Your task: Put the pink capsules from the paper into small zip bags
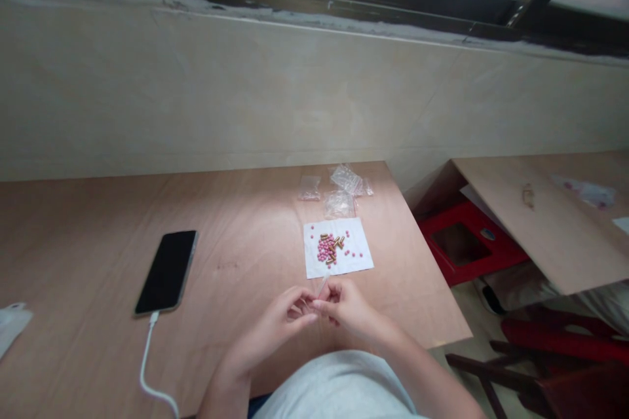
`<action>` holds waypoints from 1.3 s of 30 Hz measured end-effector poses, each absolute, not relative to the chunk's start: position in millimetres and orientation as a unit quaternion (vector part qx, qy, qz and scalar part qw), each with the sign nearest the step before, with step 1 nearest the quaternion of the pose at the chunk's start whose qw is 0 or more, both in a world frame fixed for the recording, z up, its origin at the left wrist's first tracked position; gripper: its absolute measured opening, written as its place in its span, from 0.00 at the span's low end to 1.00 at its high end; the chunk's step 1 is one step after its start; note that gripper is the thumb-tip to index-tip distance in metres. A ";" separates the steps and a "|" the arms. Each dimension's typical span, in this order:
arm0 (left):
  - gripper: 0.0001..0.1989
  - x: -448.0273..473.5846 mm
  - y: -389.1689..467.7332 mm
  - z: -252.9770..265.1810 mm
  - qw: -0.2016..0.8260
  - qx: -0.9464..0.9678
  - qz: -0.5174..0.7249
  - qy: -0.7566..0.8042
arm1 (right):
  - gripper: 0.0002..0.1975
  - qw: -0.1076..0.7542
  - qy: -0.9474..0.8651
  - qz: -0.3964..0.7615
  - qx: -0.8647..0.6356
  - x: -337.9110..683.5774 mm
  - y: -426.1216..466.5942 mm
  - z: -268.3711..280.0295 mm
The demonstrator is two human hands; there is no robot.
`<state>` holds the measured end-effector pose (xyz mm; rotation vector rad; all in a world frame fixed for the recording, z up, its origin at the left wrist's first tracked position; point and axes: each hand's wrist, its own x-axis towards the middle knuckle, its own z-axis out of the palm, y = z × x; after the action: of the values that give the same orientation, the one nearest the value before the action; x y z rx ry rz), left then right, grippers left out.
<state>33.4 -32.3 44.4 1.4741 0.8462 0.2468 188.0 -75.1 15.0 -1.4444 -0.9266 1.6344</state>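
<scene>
Both hands meet over the near edge of the wooden counter (236, 209), just in front of a square of white paper (361, 264). The right hand (344, 304) has its thumb and forefinger pinched together on a small piece of clear plastic (323, 284), whose tip sticks up toward the paper. The left hand (293, 311) curls in from the other side, its fingertips close to the same plastic; whether its fingers are clamped on it, I cannot tell.

On the paper lies a loose heap of round pink pills (325, 250) with several gold capsules (330, 260) among them, and a few pills sit apart toward the paper's sides. Behind the paper, near the wall (246, 91), are clear plastic bags (339, 204), some overlapping.

Well to the left, a dark-screened phone (167, 272) lies on the counter with a white cable (146, 360) plugged into its near end. On the right, beyond a gap, stands a second counter (550, 229), with a red box (506, 252) partly beneath it.
</scene>
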 end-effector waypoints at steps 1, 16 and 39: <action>0.09 34.8 -32.6 43.9 0.653 0.653 0.103 0.370 | 0.17 0.379 -0.366 0.635 -0.565 188.4 -74.4 16.7; 0.09 38.7 -23.3 25.0 0.725 0.530 0.119 0.424 | 0.09 0.364 -0.384 0.659 -0.534 201.1 -69.9 19.2; 0.23 39.9 -25.7 37.1 0.501 0.782 0.131 0.346 | 0.10 0.380 -0.333 0.666 -0.548 203.4 -68.4 29.0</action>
<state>39.9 -25.7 37.1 1.8915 0.8365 0.3160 203.4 -68.4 29.0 -1.3992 -0.8512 1.7005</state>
